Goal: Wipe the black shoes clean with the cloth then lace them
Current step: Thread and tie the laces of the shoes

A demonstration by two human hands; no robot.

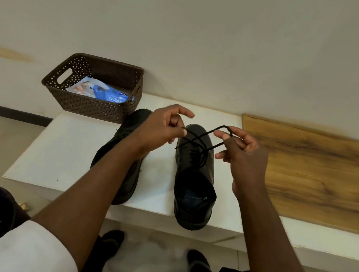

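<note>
Here both hands, the left hand and the right hand, pinch the thin, limp lace near its ends above the stiff shoe at the bench's front edge.

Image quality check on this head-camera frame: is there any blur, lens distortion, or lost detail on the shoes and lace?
Head view: soft, even light; wide-angle bending curves the white table edges; both black leather shoes, left and right, read as dark masses with little detail; the thin black lace stays legible between left hand and right hand; floor at the bottom is smeared.
</note>
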